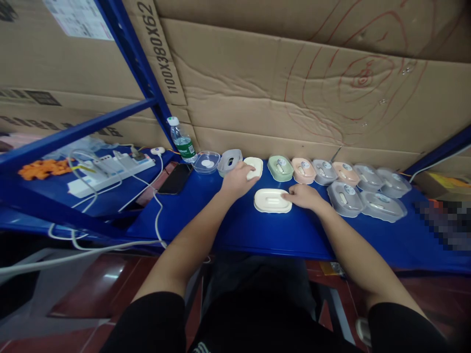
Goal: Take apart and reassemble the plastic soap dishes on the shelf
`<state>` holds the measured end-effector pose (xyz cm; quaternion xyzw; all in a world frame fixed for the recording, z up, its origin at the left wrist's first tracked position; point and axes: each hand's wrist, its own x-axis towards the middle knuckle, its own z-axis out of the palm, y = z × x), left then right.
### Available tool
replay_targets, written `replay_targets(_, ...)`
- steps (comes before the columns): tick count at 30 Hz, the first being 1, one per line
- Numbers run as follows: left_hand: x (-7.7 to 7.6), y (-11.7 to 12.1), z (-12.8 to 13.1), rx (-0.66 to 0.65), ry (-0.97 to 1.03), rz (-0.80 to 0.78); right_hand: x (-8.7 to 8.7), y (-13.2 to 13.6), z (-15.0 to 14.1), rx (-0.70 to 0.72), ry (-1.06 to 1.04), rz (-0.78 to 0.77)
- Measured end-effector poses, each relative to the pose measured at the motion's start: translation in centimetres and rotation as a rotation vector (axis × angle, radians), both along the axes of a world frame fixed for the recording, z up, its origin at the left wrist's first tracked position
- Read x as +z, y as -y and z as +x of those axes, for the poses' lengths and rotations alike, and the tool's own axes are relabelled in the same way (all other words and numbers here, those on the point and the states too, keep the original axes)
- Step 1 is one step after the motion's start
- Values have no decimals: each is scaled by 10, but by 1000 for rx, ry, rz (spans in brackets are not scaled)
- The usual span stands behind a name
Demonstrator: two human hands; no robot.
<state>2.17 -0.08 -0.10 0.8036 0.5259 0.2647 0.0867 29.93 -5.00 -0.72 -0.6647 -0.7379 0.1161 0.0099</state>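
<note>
My right hand (306, 195) holds the right end of the cream oval container (273, 201), thumb over its rim, gap narrow; I'd judge that grip is there to steady it without covering the top. It sits flat on the blue worktop (239, 230), straight in front of my body, presumably because both arms reach that spot easily. My left hand (237, 180) is over the near side of a smaller cream piece (253, 161) in the back row, between a grey lid (228, 163) and a green container (280, 168); its fingers touch it, but whether they are closed round it I cannot tell. The back row seems pushed toward the cardboard to leave working room nearer me. The oval's long axis runs left to right, across my view, rounded ends facing my two sides, and the oblong shape in its top lies the same way.
</note>
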Motion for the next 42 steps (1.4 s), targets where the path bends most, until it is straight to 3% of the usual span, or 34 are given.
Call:
replay_targets(4,6,-14,-24,223,0,11,-2,0,2,30,-10,11)
replay_targets(8,0,-28,-42,310,-96,-108,-2,0,3,47,-13,10)
replay_targets(17,-8,-38,-45,336,-7,-84,-2,0,3,51,-17,30)
replay_targets(22,-10,-39,-45,311,-53,-112,-3,-1,4,51,-30,23)
replay_targets(29,0,-33,-43,355,5,-50,-4,-1,4,53,-34,22)
replay_targets(32,6,-28,-41,383,106,54,-6,-1,6,51,-50,43)
replay_targets(36,9,-25,-36,295,369,212,-6,-2,6,32,-185,155)
replay_targets(39,5,-21,-27,94,592,217,-6,-2,5,-14,-354,305)
replay_targets(42,3,-11,-14,-116,682,162,-6,0,2,20,-497,420)
